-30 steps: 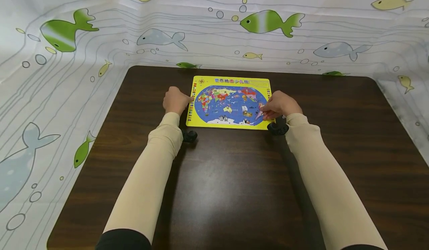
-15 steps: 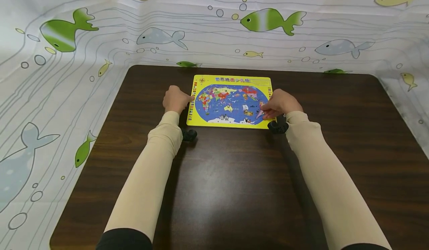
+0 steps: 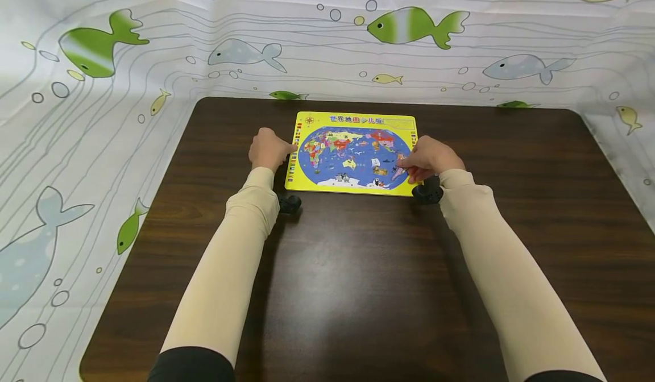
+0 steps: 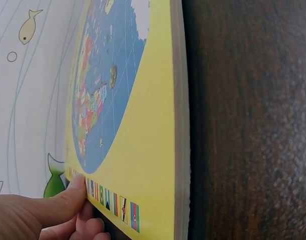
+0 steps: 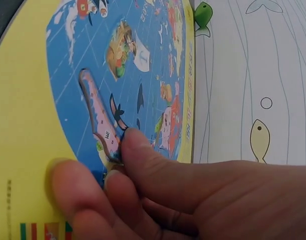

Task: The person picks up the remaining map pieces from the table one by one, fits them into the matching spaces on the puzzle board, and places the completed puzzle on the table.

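A yellow-bordered world map puzzle board [image 3: 353, 187] lies on the table, with Chinese lettering along its top and flags down its sides. My left hand [image 3: 268, 150] grips its left edge; in the left wrist view the thumb [image 4: 67, 200] rests on the border beside the flags, with curled fingers below at the edge. At the board's lower right, my right hand [image 3: 432, 157] pinches a pink puzzle piece [image 5: 98, 117] shaped like South America. The right wrist view shows thumb and fingers at one end of this piece. Whether it is fully out of its recess, I cannot tell.
The board stands near the back of a dark wooden table [image 3: 338, 268] with rounded corners. A white curtain [image 3: 317, 41] printed with fish and bubbles hangs behind and at both sides. Each wrist carries a black camera mount [image 3: 290, 204].
The head view has tilted slightly, so the curtain pattern appears higher. Both hands keep nearly the same places and holds on the board and the pink puzzle piece.
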Tool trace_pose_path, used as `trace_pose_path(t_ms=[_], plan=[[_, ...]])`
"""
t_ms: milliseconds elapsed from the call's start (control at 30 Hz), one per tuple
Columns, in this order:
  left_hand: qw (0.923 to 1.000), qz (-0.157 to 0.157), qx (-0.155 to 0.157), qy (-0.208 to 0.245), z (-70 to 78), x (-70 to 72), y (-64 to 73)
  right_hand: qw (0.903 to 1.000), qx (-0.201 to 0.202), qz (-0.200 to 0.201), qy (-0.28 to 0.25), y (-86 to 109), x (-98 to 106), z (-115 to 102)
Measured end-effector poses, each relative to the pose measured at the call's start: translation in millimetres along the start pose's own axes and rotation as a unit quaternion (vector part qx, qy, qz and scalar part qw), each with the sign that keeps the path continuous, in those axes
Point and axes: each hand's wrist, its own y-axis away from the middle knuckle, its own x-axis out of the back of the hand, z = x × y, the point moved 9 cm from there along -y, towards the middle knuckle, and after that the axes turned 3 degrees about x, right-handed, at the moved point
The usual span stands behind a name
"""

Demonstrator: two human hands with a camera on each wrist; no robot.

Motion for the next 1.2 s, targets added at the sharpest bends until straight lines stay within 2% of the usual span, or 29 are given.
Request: trace_pose_path(t_ms=[200,367,500,600,800,1033,1200], plan=[[1.0,0.0,0.002,-0.001,-0.4,-2.2,0.3,0.9999,0.014,-0.005,-0.005,0.3,-1,4],[0.9999,-0.001,0.006,-0.008,-2.8,-5.9,0.3,0.9984,0.034,-0.006,-0.045,2.3,10,14],[0.9999,-0.001,0.004,-0.01,-1.5,-7.6,0.6,0.9959,0.027,0.017,-0.085,9.9,35,35],[0.9999,-0.002,0.002,-0.012,0.4,-7.6,0.5,0.9951,0.011,0.023,-0.095,17.8,49,53],[0.9999,0.0,0.004,-0.016,2.9,-3.8,1.0,0.9944,-0.004,0.022,-0.103,23.1,51,77],[0.9999,-0.006,0.003,-0.015,4.3,-2.1,1.1,0.986,-0.012,0.09,-0.14,17.2,50,83],[0.9998,-0.001,0.001,-0.02,3.5,0.4,0.7,0.9803,-0.015,0.152,-0.125,17.2,50,77]])
